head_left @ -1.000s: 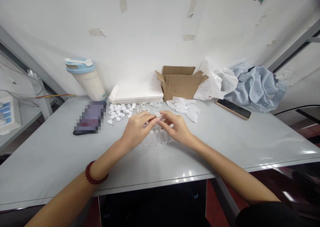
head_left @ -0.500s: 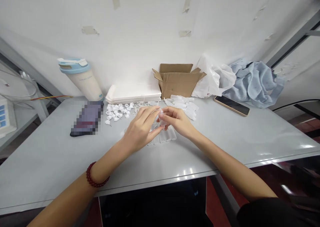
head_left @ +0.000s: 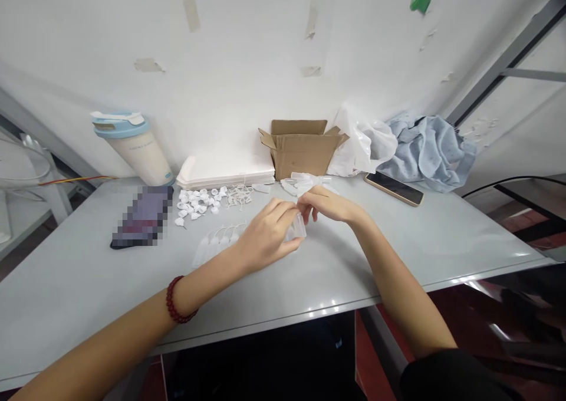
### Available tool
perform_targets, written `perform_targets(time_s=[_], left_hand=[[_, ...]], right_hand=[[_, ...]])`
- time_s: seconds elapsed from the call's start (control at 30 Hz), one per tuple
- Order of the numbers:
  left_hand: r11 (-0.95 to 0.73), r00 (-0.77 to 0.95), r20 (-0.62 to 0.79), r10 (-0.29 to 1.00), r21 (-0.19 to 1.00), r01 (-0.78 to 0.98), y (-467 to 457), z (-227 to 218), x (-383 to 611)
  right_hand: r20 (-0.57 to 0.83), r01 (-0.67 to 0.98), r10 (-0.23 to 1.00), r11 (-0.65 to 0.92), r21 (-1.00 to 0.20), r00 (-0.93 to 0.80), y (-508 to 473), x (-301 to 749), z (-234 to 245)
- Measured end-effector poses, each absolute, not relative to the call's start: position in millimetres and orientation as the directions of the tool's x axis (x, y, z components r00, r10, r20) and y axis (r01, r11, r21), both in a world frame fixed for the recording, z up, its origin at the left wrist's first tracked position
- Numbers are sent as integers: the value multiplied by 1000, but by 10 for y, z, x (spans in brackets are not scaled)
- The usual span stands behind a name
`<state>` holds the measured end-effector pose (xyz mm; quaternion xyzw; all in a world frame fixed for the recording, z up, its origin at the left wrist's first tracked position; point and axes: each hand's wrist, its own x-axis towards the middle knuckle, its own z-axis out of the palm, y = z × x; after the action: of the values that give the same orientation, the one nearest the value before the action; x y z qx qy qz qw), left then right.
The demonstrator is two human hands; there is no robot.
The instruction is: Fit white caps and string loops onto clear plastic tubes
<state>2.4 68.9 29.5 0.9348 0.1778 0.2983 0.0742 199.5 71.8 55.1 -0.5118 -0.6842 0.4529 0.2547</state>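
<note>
Clear vial [head_left: 299, 229] is sitting near the middle of the table [head_left: 442, 236], gripped between the thumb and curled fingers of the left hand [head_left: 265, 242], which is wearing a red bead bracelet [head_left: 175, 301] at the wrist. From the head camera, the right hand [head_left: 331, 203] is hovering just beyond the vial with its fingers bent together at the vial's far end; whether they are pinching a small part is too fine to tell. A row of like vials [head_left: 216, 246] is lying just left of the left hand, toward the near edge. Further back, white caps [head_left: 197, 203] and thin loops [head_left: 239, 196] are lying scattered, and more vials [head_left: 304, 183] are piled before a cardboard box [head_left: 299, 148] at the far edge, beside a stack of white trays [head_left: 223, 172]. A tumbler [head_left: 131, 147] is standing toward the far left corner, and a phone [head_left: 391, 189] is lying toward the far right. The step in hand appears to be fitting a piece to the vial's mouth; this is calling for a steady left grip and fine fingertip alignment from the right.
</note>
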Motion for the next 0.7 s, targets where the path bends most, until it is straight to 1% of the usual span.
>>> perform_targets(time_s=[0.07,0.17,0.27,0.37,0.47,0.7], left_hand=[[-903,783,458,421,294,313,678,262,108],[-852,803,323,501,346,393,691,214,200],[-808,809,198,554,360,466,691,197,245],[-781,804,112,584,349,519,667,208,254],[-761,792,70,607,338,554,642,221,245],[-757,789,67,611,343,557,627,213,224]], right_hand=[[-205,562,923,15,-827,-325,718,2014,560],[-359,694,891,-71,-716,-278,732,1995,543],[-451,756,849,-100,-647,-273,758,1981,520],[-482,786,830,-89,-611,-280,774,1980,510],[-484,805,830,-75,-589,-278,774,1968,509],[-465,802,836,-53,-595,-290,773,1939,470]])
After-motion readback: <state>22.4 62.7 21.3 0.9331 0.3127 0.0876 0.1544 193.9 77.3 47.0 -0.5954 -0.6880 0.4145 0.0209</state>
